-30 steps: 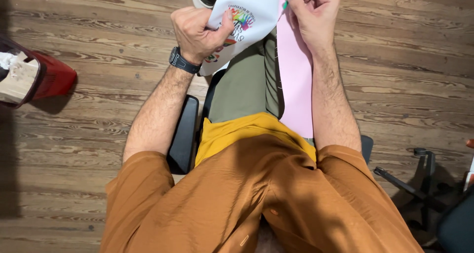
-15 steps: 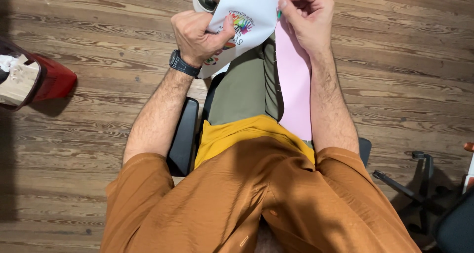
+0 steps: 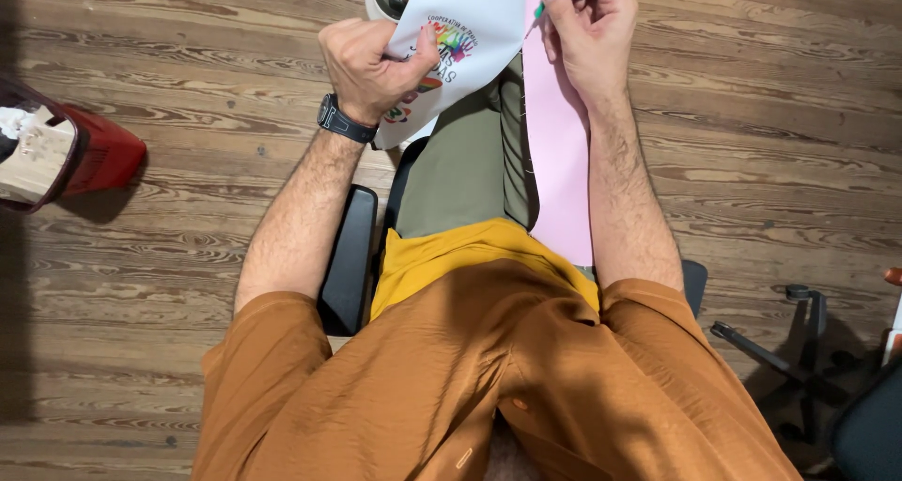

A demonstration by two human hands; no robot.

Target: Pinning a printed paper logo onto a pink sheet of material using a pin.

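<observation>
Worn brown wooden floorboards point(image 3: 188, 115) spread beneath and around both hands, with a red bin point(image 3: 89, 152) well off to the left hand's side and a black chair base point(image 3: 799, 349) down past the right forearm.

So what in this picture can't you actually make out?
- White printed sheet in the left hand: its top is cut off by the head view's upper edge.
- Small green item pinched by the right hand: too little shows past the fingers to name it.
- Pink paper: its lower end is hidden under the right forearm.
- Red container at the left: cut off by the frame edge.
</observation>
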